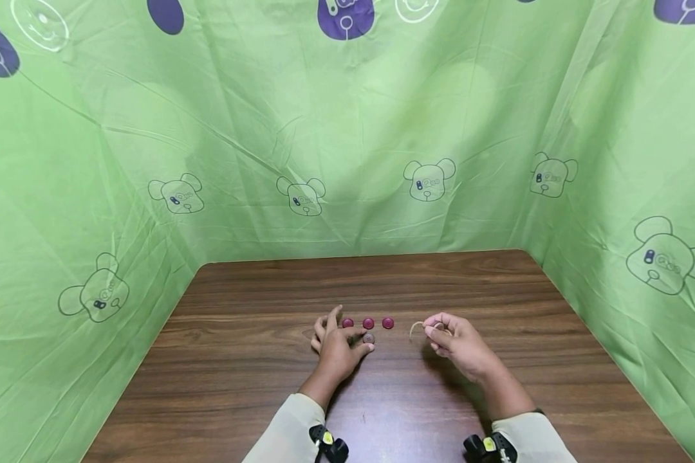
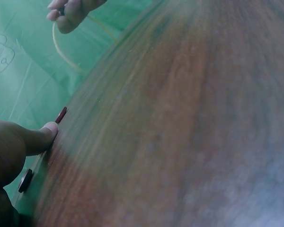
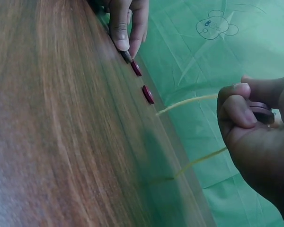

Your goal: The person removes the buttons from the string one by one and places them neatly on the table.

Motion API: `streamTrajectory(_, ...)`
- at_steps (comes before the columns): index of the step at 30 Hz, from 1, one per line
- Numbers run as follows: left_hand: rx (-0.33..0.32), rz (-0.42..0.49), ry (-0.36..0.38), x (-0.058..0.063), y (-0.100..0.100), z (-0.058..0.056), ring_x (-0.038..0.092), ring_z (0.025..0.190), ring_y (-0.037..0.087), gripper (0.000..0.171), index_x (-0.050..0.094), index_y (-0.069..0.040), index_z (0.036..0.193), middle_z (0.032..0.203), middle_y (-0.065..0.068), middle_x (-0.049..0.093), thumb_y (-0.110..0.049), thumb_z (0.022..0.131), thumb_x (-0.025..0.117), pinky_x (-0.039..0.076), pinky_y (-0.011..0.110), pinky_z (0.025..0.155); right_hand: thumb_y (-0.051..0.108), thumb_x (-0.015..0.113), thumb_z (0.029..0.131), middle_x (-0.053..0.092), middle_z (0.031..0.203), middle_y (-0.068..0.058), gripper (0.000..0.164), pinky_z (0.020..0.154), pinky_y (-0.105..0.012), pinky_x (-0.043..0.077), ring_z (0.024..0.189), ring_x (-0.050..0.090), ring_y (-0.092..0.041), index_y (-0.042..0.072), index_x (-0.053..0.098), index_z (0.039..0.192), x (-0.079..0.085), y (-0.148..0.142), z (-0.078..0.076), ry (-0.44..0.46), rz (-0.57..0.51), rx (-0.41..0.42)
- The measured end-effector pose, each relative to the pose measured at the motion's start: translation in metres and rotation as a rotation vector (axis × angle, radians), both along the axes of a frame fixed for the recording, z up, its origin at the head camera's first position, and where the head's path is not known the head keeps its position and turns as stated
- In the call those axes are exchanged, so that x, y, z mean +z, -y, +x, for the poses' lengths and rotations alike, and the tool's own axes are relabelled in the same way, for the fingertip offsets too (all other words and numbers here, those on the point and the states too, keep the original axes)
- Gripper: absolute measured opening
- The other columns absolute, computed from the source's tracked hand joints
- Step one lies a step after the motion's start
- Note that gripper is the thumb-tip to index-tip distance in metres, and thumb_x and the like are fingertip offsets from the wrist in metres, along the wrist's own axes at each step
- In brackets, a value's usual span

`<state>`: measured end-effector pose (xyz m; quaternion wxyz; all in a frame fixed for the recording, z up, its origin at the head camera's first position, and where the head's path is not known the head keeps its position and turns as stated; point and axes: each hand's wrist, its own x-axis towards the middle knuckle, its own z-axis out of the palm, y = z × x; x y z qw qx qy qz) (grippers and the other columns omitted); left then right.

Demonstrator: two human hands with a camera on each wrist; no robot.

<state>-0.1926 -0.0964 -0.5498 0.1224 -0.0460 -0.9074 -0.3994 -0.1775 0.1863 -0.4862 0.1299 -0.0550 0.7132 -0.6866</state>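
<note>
Three dark red buttons [image 1: 388, 323] lie in a short row on the wooden table. Just in front of the middle one is a grey button [image 1: 369, 338], pinched between the thumb and index finger of my left hand [image 1: 337, 352], whose other fingers spread out beside the row. To the right, raised over the table, my right hand [image 1: 463, 346] grips a thin yellow cord [image 1: 412, 330]. In the right wrist view both cord ends [image 3: 187, 101] hang out of the fist, and round dark red buttons [image 3: 259, 108] show inside the curled fingers.
The brown wood-grain table [image 1: 255, 360] has rounded far corners. A green curtain [image 1: 359, 218] printed with bear heads hangs behind it and along both sides. Small black devices [image 1: 327, 442] are strapped at both wrists over pale sleeves.
</note>
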Motion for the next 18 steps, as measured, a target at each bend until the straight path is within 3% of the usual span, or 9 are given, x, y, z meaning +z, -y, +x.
streamTrajectory(7,0.003,0.031,0.005,-0.0007,0.0006,0.0019,0.020,0.155,0.057,0.030,0.089,-0.015,0.103,0.171,0.019,0.041,-0.027,0.078,0.100,0.013,0.078,0.113,0.004,0.063,0.108,0.056,0.088,0.007,0.044,0.062,-0.018,0.047,0.072,0.056,-0.004,-0.011,0.055,0.148,-0.0015,-0.0012,0.0003,-0.037,0.002,0.021)
streamTrajectory(13,0.014,0.048,0.001,-0.0005,0.0007,0.0017,0.020,0.156,0.057,0.037,0.088,-0.015,0.107,0.170,0.019,0.042,-0.029,0.076,0.102,0.014,0.079,0.112,-0.002,0.070,0.101,0.063,0.088,0.007,0.027,0.059,-0.019,0.049,0.069,0.063,-0.007,0.001,0.056,0.124,-0.0026,-0.0005,-0.0006,-0.033,-0.086,-0.033)
streamTrajectory(18,0.020,0.049,0.004,-0.0009,0.0009,0.0010,0.019,0.156,0.056,0.040,0.088,-0.016,0.111,0.171,0.018,0.040,-0.031,0.076,0.102,0.014,0.079,0.112,0.001,0.074,0.101,0.066,0.086,0.008,0.024,0.056,-0.019,0.044,0.069,0.065,-0.006,0.000,0.058,0.118,0.0010,-0.0011,-0.0005,-0.026,-0.083,-0.067)
